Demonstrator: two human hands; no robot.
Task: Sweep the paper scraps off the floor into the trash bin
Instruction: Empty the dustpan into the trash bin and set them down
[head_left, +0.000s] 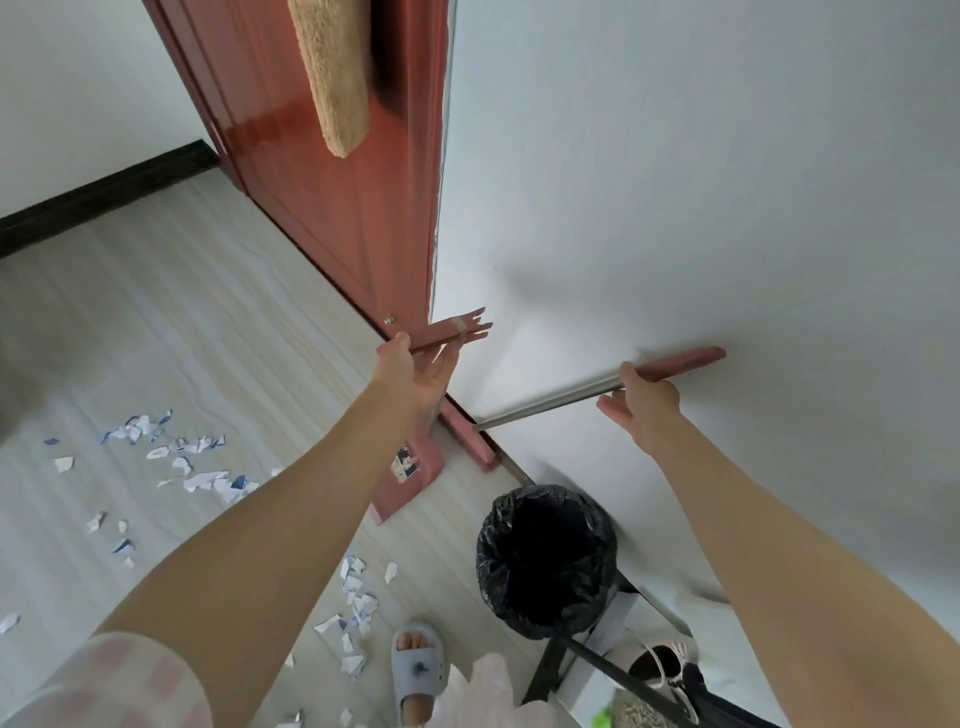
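Two cleaning tools are being reached for at the foot of a white wall (675, 182), beside a red-brown door (332, 208). The pink handle of a dustpan (410, 467) is being met by the left hand (415, 374), whose fingers are spread and only loosely cupped under the handle's forked top, so no firm hold is being shown. The steel shaft of a broom (550, 400), just below its pink grip, is being touched by the right hand (644, 405), whose fingers are extended rather than curled; whether the thumb is being closed round the shaft cannot be told. The paper scraps (197, 462) are lying untouched on the pale wood-look floor (156, 312), well apart from the tools, with a second scatter near a slippered foot (418, 670). The trash bin (545, 556), lined with a black bag, is standing against the wall below the broom. Trouble is being judged likeliest from these loose holds: either tool could be let slip and clatter down the wall, and the broom's head, if swung round carelessly, could be knocked against the bin and tip it.
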